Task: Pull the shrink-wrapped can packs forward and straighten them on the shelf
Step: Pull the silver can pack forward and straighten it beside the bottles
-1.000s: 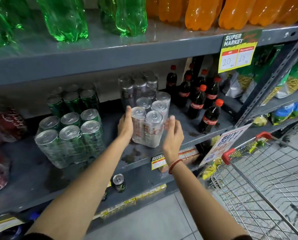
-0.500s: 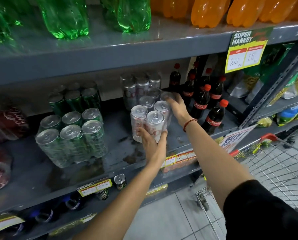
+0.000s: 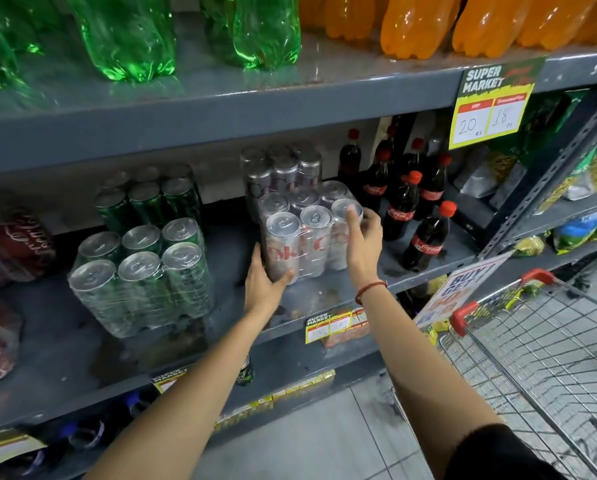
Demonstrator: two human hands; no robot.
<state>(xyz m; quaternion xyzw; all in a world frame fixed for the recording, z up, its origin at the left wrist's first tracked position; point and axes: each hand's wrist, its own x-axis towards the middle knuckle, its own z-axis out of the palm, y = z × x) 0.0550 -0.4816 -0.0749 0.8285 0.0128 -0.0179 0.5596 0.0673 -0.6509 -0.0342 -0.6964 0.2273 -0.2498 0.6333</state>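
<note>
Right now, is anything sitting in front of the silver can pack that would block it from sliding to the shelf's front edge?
Nothing visible does. The shelf in front of the silver can pack is bare apart from stains. The left hand cups its lower front corner, and the right hand is at its right side.

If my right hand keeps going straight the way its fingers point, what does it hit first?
Probably the rear silver can pack, behind the front silver pack that the right hand touches at its right corner; depth is hard to judge.
</note>
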